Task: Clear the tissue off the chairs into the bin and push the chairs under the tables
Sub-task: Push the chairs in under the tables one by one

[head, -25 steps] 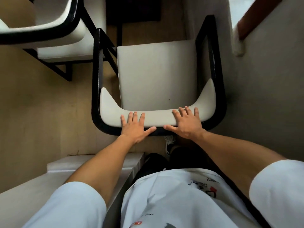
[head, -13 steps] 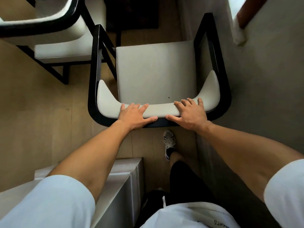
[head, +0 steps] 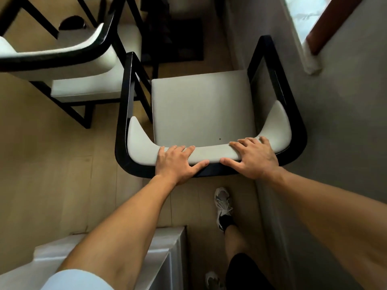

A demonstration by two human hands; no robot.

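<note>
Head view: black-framed armchair with cream padded seat and curved backrest [head: 201, 109] standing on the pale wooden floor [head: 52, 164], close beside the grey wall [head: 345, 132] on the right. Left hand [head: 178, 164] and right hand [head: 255, 158] both laid over the top of the backrest, each grip curled around the padded edge, fingers draped forward and thumbs along the black rear rail. Second matching armchair [head: 62, 59] at upper left; white shoe [head: 223, 204] on the floor just behind the chair.

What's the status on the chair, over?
Left hand and right hand both gripping the chair backrest top. Seat bare, no tissue. Second chair close on its left, wall tight on right.
</note>
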